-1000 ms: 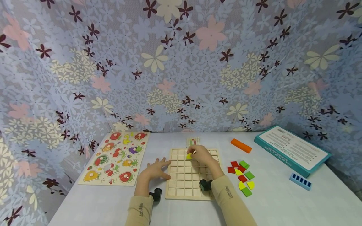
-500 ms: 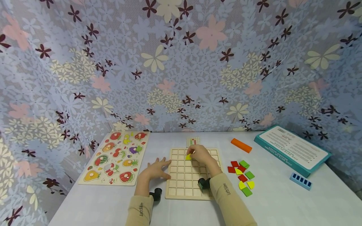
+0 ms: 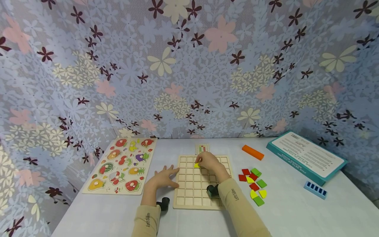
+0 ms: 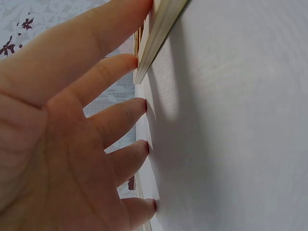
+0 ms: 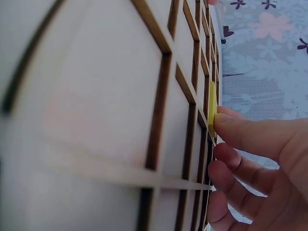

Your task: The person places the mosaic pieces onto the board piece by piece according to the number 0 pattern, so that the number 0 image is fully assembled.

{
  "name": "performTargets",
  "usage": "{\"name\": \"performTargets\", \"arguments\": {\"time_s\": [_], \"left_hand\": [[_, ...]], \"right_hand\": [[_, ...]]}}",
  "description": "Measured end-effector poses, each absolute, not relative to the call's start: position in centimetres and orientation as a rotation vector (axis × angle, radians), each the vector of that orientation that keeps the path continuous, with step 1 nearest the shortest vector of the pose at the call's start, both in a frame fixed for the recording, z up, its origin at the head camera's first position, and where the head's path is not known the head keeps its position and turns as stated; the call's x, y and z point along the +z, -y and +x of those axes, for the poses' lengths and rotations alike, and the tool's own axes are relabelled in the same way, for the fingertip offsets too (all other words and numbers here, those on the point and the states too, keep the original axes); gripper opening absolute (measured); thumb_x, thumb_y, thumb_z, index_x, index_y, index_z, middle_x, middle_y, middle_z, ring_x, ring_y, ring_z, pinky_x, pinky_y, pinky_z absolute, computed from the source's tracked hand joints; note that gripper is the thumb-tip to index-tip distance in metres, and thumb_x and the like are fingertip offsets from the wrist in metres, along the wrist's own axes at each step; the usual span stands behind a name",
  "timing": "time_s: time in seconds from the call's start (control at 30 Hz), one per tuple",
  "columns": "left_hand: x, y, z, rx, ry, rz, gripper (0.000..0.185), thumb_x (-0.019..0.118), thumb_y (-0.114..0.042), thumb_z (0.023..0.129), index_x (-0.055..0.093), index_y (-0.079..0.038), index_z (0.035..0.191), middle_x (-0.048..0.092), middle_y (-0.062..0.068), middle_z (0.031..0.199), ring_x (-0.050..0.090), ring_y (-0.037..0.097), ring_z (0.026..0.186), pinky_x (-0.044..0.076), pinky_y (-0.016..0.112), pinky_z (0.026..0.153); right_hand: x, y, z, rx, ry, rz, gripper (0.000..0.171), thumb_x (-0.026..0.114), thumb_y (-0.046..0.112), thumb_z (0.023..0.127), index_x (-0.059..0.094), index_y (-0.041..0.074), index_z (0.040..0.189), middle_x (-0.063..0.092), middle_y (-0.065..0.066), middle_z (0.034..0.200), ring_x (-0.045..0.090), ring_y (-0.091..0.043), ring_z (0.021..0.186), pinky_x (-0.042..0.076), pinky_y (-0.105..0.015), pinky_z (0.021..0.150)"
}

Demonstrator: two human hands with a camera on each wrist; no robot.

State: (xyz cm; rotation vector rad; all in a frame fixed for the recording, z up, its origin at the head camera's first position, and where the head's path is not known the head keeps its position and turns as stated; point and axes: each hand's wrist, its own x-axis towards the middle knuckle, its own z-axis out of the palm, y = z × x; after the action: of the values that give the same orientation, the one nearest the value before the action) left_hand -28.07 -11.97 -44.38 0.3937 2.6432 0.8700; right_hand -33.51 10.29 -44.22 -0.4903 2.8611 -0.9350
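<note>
My right hand (image 3: 208,161) pinches a small flat yellow tile (image 5: 211,108) between thumb and forefinger. The tile lies at a cell in the second row from the far side of a wooden grid board (image 3: 189,192); the fingers partly cover its outline. In the right wrist view, the other fingers curl loosely close to the board's surface. At the board's left edge, my left hand (image 3: 160,179) has its fingers spread, with thumb and forefinger against the wooden side. Its other fingertips (image 4: 142,147) rest on the white tabletop.
Red, green and yellow tiles (image 3: 253,187) lie loose right of the board. A small pattern card (image 3: 202,148) sits behind it. At left is a fruit puzzle board (image 3: 118,166); at right are an orange stick (image 3: 252,152), a teal box (image 3: 306,158) and a blue slotted block (image 3: 315,190).
My right hand has shifted slightly left with the yellow tile, which now looks flatter against the grid. My left hand has stayed in place at the board's edge.
</note>
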Motion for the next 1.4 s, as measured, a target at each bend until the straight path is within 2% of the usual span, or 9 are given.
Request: {"name": "performTargets", "arguments": {"time_s": [0.43,0.73,1.03,1.4], "left_hand": [[-44.3,11.9,-27.9,0.868,-2.638,0.391,0.071,0.075,-0.023,0.075,0.044,-0.011,0.138,0.027,0.019,0.148,0.009,0.043,0.138,-0.004,0.069,0.103],[-44.5,12.0,-28.0,0.858,-2.643,0.396,0.071,0.075,-0.024,0.075,0.045,-0.012,0.138,0.027,0.019,0.149,0.009,0.043,0.138,-0.004,0.069,0.104],[-44.5,12.3,-28.0,0.847,-2.651,0.400,0.072,0.075,-0.025,0.074,0.044,-0.012,0.138,0.027,0.018,0.149,0.009,0.043,0.138,-0.004,0.069,0.103],[-44.6,12.1,-28.0,0.868,-2.640,0.399,0.072,0.075,-0.025,0.074,0.044,-0.012,0.138,0.026,0.019,0.149,0.008,0.043,0.138,-0.004,0.068,0.104]], "right_hand": [[-43.7,-9.9,-33.2,-0.835,-2.906,-0.423,0.009,0.066,0.003,0.080,0.070,0.009,0.084,0.063,-0.003,0.080,0.057,-0.018,0.073,0.049,-0.032,0.063],[-43.2,-10.4,-32.6,-0.922,-2.845,-0.395,0.012,0.061,0.011,0.087,0.067,0.008,0.097,0.062,-0.005,0.089,0.054,-0.018,0.073,0.046,-0.031,0.062],[-43.1,-11.6,-31.7,-1.005,-2.840,-0.349,0.013,0.061,0.018,0.089,0.065,0.009,0.097,0.061,-0.005,0.091,0.055,-0.018,0.078,0.047,-0.034,0.067],[-43.3,-13.7,-30.2,-1.059,-2.862,-0.386,0.013,0.059,0.013,0.088,0.065,0.006,0.096,0.061,-0.005,0.086,0.055,-0.019,0.076,0.047,-0.035,0.067]]}}
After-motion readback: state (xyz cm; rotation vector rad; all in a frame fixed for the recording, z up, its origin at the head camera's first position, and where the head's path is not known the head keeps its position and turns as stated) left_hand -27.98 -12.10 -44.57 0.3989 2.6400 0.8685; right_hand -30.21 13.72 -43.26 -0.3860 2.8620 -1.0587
